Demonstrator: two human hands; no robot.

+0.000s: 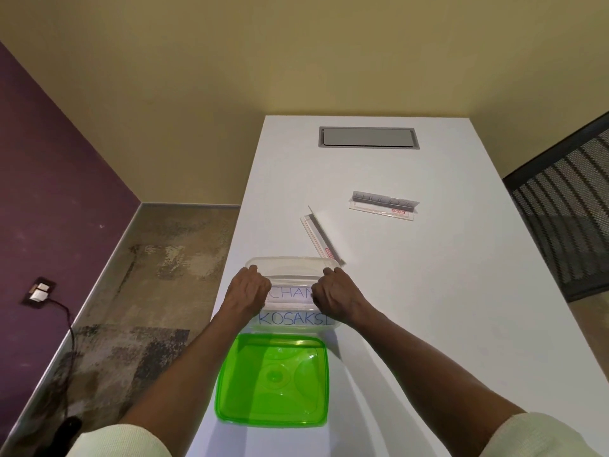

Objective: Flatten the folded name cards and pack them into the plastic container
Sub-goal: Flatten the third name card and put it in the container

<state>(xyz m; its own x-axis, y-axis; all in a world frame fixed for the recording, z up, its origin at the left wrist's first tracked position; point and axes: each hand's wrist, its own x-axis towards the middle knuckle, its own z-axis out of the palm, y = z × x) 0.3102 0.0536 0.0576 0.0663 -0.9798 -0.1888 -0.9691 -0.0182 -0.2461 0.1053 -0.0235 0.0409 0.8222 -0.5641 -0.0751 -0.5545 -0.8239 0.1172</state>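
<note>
Nearest, a green lid lies on the white table. Just beyond it stands the clear container. The left hand and right hand each curl over one end of a flattened card, lettered side up, and press it down inside the container. A second card, marked "KOSAKSI", lies against the near wall. To seat the card well, I would keep both ends level and push evenly so that the fold stays flat. Farther off, two folded cards wait: one just behind the container, another well beyond. A grey hatch sits farthest.
</note>
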